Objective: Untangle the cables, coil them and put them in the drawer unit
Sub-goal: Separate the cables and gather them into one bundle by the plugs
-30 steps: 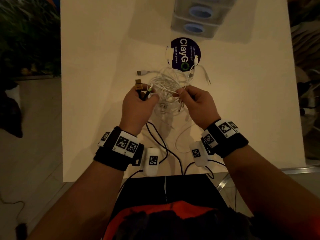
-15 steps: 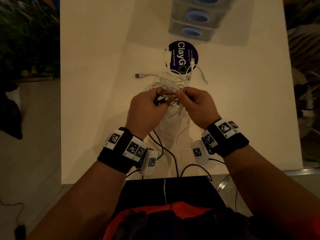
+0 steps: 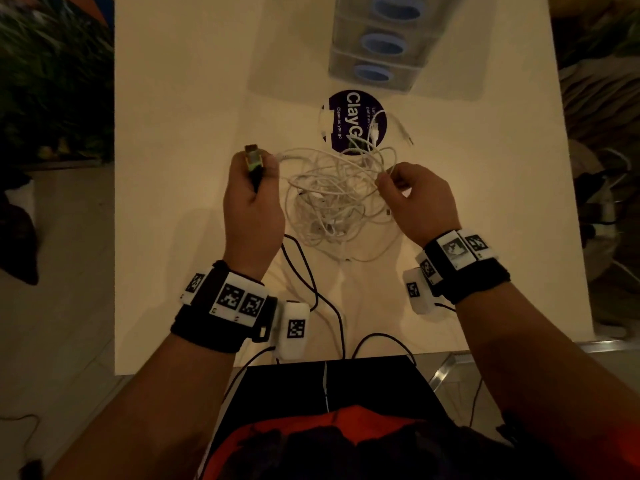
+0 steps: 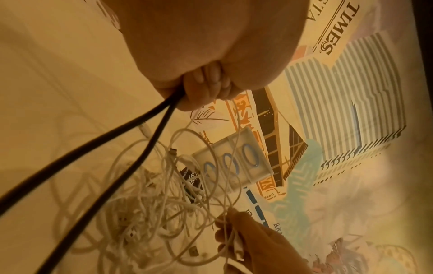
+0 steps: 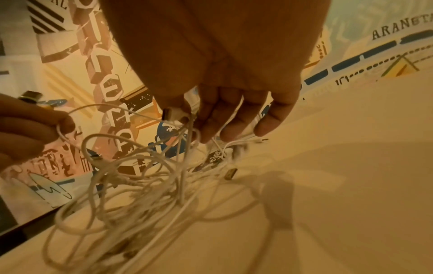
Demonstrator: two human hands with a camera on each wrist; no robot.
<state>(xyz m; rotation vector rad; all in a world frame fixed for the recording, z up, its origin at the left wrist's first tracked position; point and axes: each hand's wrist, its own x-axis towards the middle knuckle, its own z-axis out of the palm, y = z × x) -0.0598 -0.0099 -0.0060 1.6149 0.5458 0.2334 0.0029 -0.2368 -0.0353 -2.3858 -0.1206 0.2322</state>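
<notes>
Over table [image 3: 180, 168], white cable tangle [image 3: 332, 199] between both hands

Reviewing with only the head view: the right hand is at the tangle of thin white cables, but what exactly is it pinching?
Observer: The right wrist view shows the right hand pinching a white USB plug under its thumb.
Operator: And the left hand's cable?
Observer: In the left wrist view, two strands of the thick black cable leave the left hand, so it is doubled over.
Operator: What is beyond the table?
Observer: A colourful wall mural with TIMES lettering.
</notes>
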